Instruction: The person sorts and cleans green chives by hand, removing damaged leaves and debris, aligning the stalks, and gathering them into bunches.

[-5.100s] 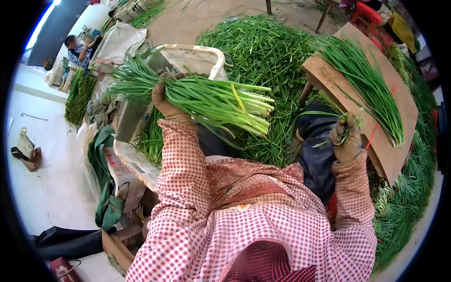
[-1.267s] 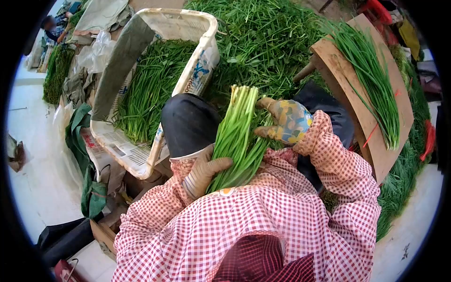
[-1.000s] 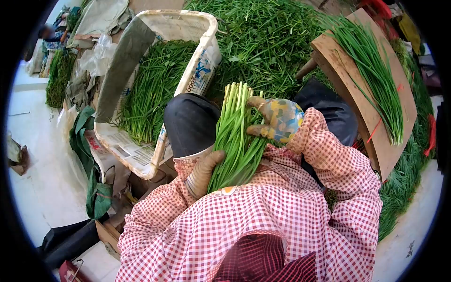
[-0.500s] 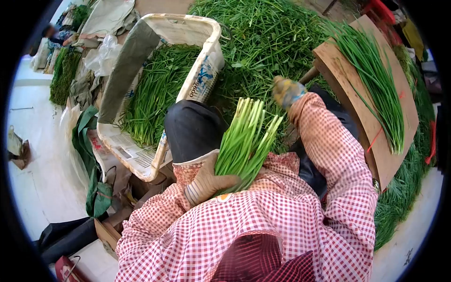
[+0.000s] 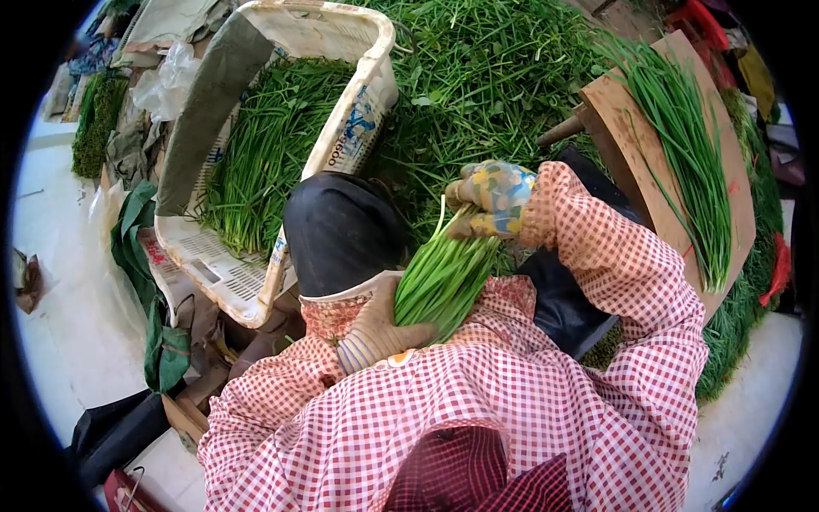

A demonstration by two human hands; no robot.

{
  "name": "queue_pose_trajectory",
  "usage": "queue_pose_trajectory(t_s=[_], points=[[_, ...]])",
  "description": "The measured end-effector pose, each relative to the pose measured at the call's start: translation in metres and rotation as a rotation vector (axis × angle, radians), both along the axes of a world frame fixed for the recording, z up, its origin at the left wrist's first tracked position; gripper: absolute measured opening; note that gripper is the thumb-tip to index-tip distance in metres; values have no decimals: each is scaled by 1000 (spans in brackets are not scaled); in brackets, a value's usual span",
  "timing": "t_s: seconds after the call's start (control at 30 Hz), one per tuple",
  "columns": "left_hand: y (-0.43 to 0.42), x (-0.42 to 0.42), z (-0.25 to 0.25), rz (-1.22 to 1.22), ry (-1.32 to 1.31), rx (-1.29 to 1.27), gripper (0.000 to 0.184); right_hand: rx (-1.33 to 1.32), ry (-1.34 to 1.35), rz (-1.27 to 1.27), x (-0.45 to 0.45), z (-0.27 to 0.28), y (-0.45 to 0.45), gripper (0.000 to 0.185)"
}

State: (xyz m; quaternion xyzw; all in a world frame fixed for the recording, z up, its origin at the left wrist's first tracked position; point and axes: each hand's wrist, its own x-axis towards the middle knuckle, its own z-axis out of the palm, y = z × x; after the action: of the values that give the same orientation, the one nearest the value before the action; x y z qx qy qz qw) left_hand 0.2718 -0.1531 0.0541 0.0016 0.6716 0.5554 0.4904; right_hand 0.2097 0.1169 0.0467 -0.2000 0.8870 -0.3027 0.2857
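A bunch of green chives [image 5: 445, 277] lies over my lap, its leaves toward my body. My left hand [image 5: 382, 328], in a dirty tan glove, is wrapped round the leafy part. Over the pale stem ends, my right hand [image 5: 495, 200] is closed in a blue and yellow patterned glove. One white stem stands out beside its fingers. Most of the cut ends are hidden under that glove.
On the left stands a white plastic basket [image 5: 345, 128] holding more chives. Loose greens [image 5: 495, 77] are heaped in front of me. At the right, a wooden board [image 5: 740, 205] carries another laid-out bunch. A green cloth [image 5: 136, 247] lies beside the basket.
My right hand has come from the loose greens down to the bunch and closed on its stem ends. My left hand keeps its hold. The view has shifted slightly.
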Motion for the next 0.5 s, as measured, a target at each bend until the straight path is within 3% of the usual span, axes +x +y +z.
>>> queue_pose_trajectory(t_s=[0.07,0.1,0.17,0.23,0.3,0.37,0.4,0.47,0.5], points=[[2,-3,2,7,-34,11,70,-93,-8,22,1,-8,5,34],[3,-4,6,-2,-16,-23,67,-96,-19,26,3,-12,2,34],[2,-4,6,-13,0,-57,65,98,93,12,6,-15,-8,27],[-3,-3,-2,-21,-42,1,67,345,8,156,-10,-30,-16,27],[-5,-2,-2,-17,-67,35,70,501,-342,48,-22,-29,-15,29],[-7,-4,3,-66,-34,15,71,630,-15,-93,-25,-79,29,11],[-14,-1,-6,-104,27,18,73,628,-11,-95,-23,-77,43,11],[-16,-3,-3,-92,-1,38,74,-251,-366,-777,-24,-56,59,24],[-15,-6,-1,-85,-26,66,75,-255,-358,-777,-24,-45,55,24]])
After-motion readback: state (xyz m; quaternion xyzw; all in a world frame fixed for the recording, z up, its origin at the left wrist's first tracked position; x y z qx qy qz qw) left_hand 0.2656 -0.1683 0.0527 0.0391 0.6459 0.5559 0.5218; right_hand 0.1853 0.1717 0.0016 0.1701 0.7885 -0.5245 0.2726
